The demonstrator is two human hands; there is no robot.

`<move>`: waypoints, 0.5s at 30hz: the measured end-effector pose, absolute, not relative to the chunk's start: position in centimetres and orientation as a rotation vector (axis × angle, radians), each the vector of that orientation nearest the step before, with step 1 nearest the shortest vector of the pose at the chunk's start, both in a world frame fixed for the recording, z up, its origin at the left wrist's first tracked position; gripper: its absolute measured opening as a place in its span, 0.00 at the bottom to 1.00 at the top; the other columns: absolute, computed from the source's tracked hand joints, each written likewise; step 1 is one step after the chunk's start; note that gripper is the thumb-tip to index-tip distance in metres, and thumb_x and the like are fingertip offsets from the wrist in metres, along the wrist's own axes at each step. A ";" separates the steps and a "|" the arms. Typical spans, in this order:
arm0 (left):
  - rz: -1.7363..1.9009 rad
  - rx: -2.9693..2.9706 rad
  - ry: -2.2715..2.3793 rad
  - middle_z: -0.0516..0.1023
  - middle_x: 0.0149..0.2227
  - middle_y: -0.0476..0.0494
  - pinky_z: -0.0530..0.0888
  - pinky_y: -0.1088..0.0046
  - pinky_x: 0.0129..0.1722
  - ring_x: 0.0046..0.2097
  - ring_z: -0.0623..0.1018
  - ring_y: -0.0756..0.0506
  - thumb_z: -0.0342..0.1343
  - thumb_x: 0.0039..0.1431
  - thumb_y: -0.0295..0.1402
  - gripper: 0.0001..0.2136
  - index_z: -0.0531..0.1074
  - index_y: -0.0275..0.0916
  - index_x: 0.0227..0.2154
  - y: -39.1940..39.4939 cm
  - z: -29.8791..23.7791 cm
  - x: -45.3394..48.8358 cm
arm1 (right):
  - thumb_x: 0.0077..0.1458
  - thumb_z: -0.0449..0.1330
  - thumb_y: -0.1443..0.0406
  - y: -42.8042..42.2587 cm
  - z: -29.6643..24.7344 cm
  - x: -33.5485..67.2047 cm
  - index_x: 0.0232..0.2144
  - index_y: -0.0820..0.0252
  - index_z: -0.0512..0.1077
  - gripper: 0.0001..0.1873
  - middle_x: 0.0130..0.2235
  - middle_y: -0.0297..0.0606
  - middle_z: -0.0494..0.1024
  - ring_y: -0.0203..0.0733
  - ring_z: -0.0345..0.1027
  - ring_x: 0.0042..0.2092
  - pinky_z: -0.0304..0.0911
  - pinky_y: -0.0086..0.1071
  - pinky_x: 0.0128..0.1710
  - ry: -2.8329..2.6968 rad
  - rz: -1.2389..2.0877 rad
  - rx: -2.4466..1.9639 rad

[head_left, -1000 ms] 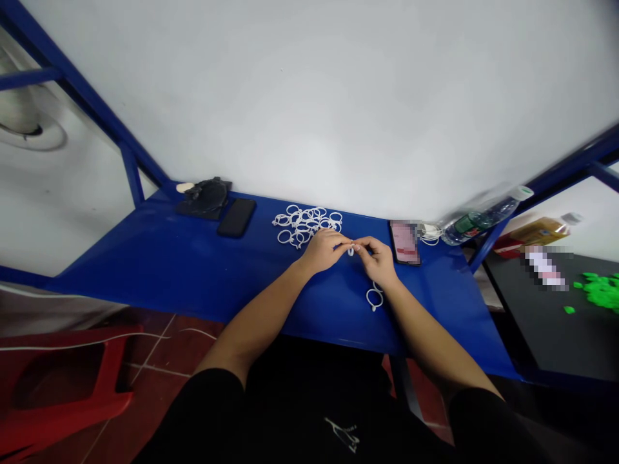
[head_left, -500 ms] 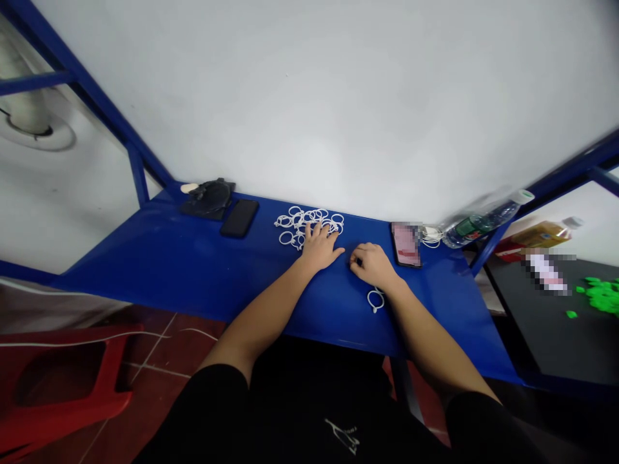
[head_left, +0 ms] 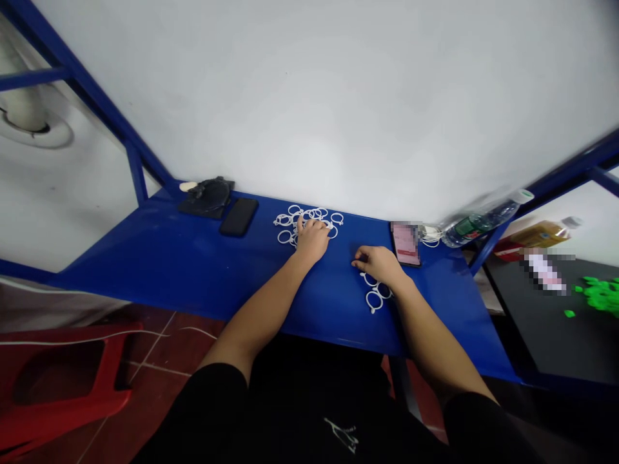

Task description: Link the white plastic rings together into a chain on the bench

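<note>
Several thin white plastic rings (head_left: 284, 236), each with a small knob, lie in a loose pile near the wall. Over the pile's right part bends my left hand (head_left: 313, 240), thumb and forefinger closed at the edge of one white ring (head_left: 333, 230); the other fingers cover some rings. To the right, my right hand (head_left: 378, 263) hovers low over the table, its fingers curled into a pinch with nothing visible between them. A few separate rings (head_left: 374, 301) lie just below it, partly hidden by the hand and wrist.
On the blue table (head_left: 193, 270) lie a dark phone (head_left: 238, 217) and a black plastic bag (head_left: 213, 195) at left. At right are a lit phone (head_left: 406, 243), a white cable (head_left: 431, 236) and a clear bottle (head_left: 476, 222). Green pieces (head_left: 602, 296) lie on a dark neighbouring table.
My left hand's spread fingers have drawn together on the pile's right side. My right hand has shifted slightly right, its fingers lifted, and more of the rings beneath it now shows.
</note>
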State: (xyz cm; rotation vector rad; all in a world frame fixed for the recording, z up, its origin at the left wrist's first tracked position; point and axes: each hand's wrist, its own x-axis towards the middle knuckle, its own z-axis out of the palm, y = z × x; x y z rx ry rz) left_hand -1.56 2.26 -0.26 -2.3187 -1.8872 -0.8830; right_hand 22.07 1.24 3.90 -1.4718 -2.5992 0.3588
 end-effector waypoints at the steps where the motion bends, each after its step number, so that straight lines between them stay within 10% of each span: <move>1: -0.917 -2.313 -1.877 0.82 0.49 0.41 0.47 0.36 0.70 0.57 0.73 0.34 0.63 0.61 0.29 0.09 0.83 0.47 0.42 2.3 -0.2 -1.6 | 0.59 0.68 0.60 1.2 3.8 22.0 0.36 0.53 0.78 0.05 0.34 0.33 0.83 0.40 0.74 0.33 0.56 0.31 0.32 -2.558 0.363 -1.448; 15: -1.420 -2.326 -1.374 0.85 0.39 0.50 0.62 0.52 0.63 0.45 0.80 0.45 0.59 0.66 0.29 0.07 0.78 0.43 0.31 0.6 1.5 0.8 | 0.68 0.57 0.55 0.6 2.5 21.1 0.59 0.56 0.71 0.22 0.48 0.44 0.81 0.45 0.76 0.37 0.73 0.40 0.39 -2.126 0.398 -1.132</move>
